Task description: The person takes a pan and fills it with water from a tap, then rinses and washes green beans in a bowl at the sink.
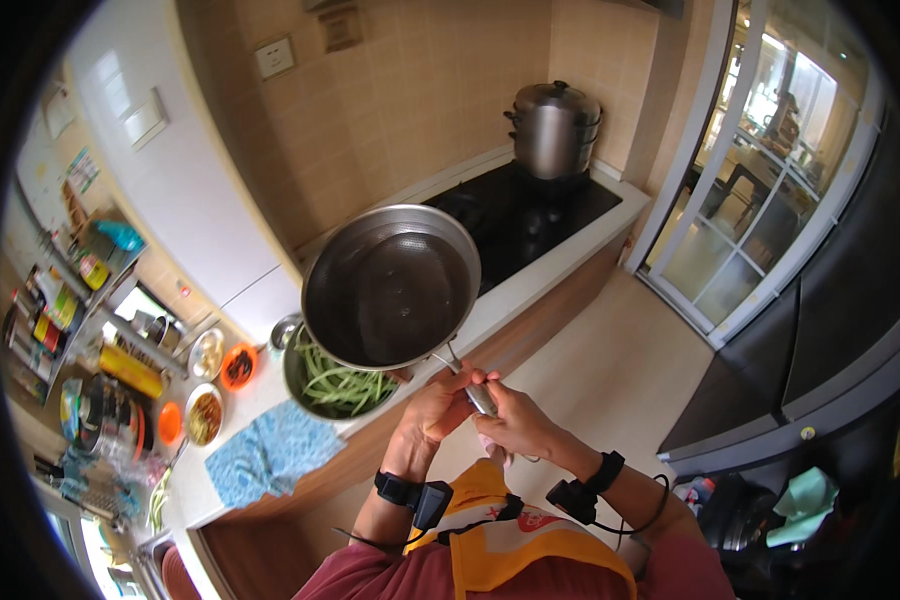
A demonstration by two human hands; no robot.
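A deep metal frying pan [394,292] with a dark textured inside hangs tilted over the counter and the near end of the hob. I cannot tell whether a little liquid lies in it. My left hand [439,406] grips its metal handle [482,397] close to the pan. My right hand [521,420] is closed around the same handle, nearer my body. Partly hidden below the pan, a metal basin [294,382] holds long green beans [337,382]. Both wrists wear black straps with small devices.
A black hob [547,217] carries a lidded steamer pot [559,135] in the corner. On the counter are a blue cloth [270,454], an orange bowl [238,366] and white bowls [205,412] of food. Bottles stand on a rack at left; a sliding glass door [750,187] is at right.
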